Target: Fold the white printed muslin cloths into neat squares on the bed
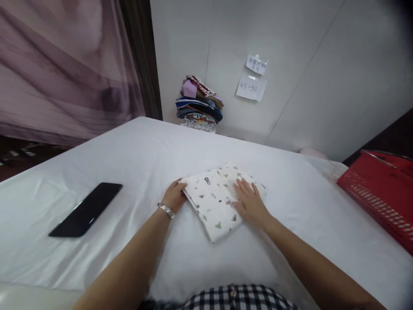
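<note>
A folded white cloth point(214, 198) with small green and grey printed figures lies on the white sheet in front of me. My left hand point(174, 196), with a silvery bracelet at the wrist, holds the cloth's left corner; the thumb rests on top and the other fingers go out of sight at the edge. Flat on the right part of the cloth lies my right hand point(251, 202), its fingers spread. The cloth's layered edge shows along its lower left side.
The white sheet point(129, 146) covers a wide surface. A black flat slab point(86, 210) lies at the left, and a red basket point(380, 189) stands at the right edge. Folded clothes point(199, 105) are stacked beyond the far edge, by a wall with paper notes point(251, 89). Pink curtains hang left.
</note>
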Motion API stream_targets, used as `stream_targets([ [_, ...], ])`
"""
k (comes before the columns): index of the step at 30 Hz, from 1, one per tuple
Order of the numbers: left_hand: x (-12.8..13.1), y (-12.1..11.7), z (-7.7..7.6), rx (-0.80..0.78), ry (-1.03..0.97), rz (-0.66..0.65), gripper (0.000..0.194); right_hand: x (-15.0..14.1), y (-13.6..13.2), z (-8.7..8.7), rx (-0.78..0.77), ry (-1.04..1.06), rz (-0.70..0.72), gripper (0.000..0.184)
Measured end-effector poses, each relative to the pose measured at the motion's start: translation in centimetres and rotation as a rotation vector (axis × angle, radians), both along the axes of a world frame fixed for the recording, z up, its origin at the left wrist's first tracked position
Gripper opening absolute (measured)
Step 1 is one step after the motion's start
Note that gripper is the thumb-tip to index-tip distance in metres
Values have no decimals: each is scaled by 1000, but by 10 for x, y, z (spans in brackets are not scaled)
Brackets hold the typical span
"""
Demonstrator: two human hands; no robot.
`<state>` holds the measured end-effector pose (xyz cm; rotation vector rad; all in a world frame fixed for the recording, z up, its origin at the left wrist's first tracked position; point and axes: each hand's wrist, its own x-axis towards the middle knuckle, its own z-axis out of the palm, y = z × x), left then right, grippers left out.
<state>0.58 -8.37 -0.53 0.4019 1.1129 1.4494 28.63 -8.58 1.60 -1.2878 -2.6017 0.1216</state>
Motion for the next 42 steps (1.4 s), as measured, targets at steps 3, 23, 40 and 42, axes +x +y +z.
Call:
stream_targets([
  [3, 1, 0, 0, -24, 44, 35, 30, 25, 19, -20, -96, -21, -112, 59],
  [23, 4, -9, 11, 9, 134, 22, 63, 20, 160, 6, -703, 369, -388, 87],
  [40, -2, -28, 32, 307, 78, -199, 74, 40, 158, 70, -1151, 810, -62, 52],
  [42, -1, -29, 35, 308, 84, -189, 72, 47, 145, 81, -1060, 798, -28, 56],
])
